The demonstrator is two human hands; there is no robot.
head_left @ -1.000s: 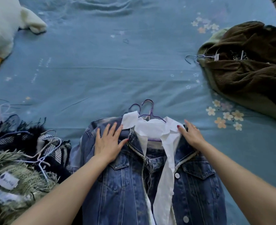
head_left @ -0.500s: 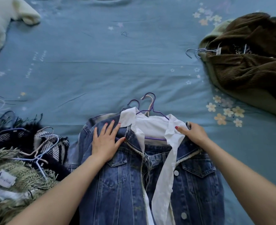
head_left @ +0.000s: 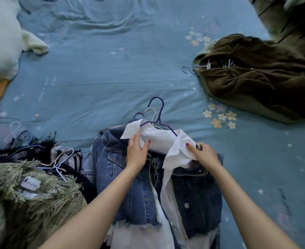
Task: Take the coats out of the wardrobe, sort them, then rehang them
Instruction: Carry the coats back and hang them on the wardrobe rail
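White collar (head_left: 159, 139) pinched between left hand (head_left: 136, 155), right hand (head_left: 203, 153), over denim jacket (head_left: 130, 186)

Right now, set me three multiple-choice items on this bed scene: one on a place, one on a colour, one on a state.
1. Where does the brown corduroy coat lie?
A. On the right of the bed
B. Under the denim jacket
C. On the fuzzy green coat

2. What colour is the topmost hanger above the white collar?
A. Red
B. Dark purple
C. Yellow

3. What are the hands doing?
A. Both hang idle off the bed
B. Both hold the brown coat
C. Both hold the white collar

Answers:
1. A: it lies apart on the blue sheet, far right.
2. B: its hook stands dark purple against the sheet.
3. C: the left hand and the right hand each hold a side of the collar, over the denim jacket.
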